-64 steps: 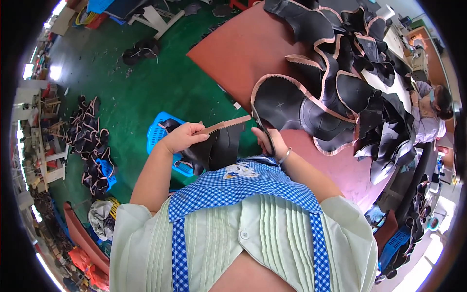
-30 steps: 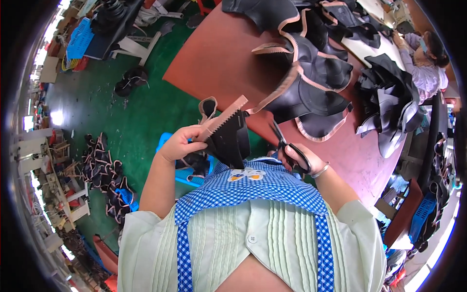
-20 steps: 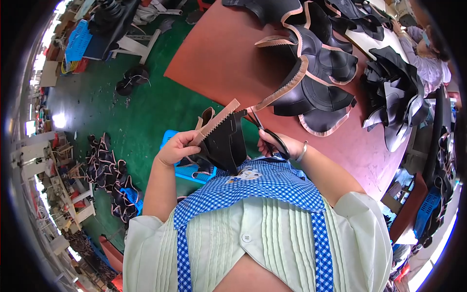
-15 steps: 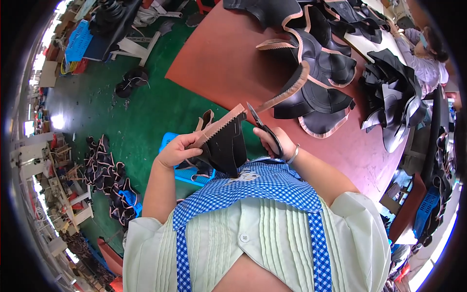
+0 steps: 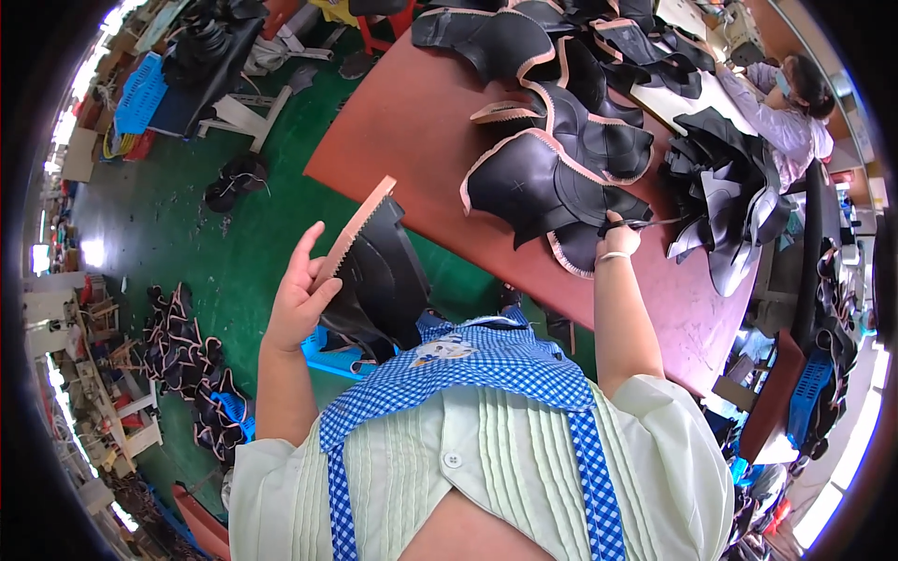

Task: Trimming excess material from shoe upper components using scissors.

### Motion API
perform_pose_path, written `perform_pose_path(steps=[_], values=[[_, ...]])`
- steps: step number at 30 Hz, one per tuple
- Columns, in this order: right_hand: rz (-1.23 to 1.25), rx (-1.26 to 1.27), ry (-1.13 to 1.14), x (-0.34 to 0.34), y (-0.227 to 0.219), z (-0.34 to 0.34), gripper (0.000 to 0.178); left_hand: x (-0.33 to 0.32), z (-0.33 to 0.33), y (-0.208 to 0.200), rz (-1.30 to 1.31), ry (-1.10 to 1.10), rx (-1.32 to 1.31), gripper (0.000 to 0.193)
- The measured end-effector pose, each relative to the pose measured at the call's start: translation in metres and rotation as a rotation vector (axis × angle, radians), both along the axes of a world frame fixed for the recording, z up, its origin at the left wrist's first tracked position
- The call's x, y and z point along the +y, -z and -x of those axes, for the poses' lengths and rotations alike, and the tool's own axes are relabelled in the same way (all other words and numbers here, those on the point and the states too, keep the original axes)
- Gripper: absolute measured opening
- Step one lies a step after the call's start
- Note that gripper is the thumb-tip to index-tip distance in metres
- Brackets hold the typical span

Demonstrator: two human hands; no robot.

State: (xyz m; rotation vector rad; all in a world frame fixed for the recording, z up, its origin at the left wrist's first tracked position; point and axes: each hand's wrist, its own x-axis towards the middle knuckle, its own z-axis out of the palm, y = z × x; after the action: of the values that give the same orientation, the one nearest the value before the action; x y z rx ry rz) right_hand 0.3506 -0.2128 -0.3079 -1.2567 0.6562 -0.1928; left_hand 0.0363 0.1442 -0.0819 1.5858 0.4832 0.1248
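My left hand [image 5: 301,292] pinches a black leather shoe upper [image 5: 379,271] with a pink zigzag-cut edge, held upright beside the table's near left edge. My right hand [image 5: 617,238] is stretched out over the table to the near end of a row of similar black pieces. Its fingers are closed around a pair of scissors [image 5: 659,222], of which a thin dark blade shows pointing right. The same hand touches the end of the nearest black upper [image 5: 524,182] in the row; whether its fingers also grip that piece is hard to see.
The reddish table [image 5: 393,122] carries several joined black uppers and a dark stack of loose pieces [image 5: 720,187]. A co-worker [image 5: 786,112] sits at the far right. Below my left hand stands a blue basket [image 5: 323,353]. More black pieces [image 5: 182,341] lie on the green floor.
My right hand has moved away from the held upper, forward and right onto the table's pieces, scissors with it. The nearest upper there now lies turned differently. My left hand has shifted left.
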Motion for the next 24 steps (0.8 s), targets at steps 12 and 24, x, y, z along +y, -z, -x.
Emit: perform_pose_path(steps=[12,24], values=[[-0.09,-0.239,-1.147,0.109,-0.126,0.164,0.045,-0.003,-0.06,0.042,0.255,0.219,0.111,0.033],[-0.194,0.495,-1.408,0.064,-0.117,0.139,0.051,-0.009,-0.047,0.104,0.31,0.154,0.115,0.014]])
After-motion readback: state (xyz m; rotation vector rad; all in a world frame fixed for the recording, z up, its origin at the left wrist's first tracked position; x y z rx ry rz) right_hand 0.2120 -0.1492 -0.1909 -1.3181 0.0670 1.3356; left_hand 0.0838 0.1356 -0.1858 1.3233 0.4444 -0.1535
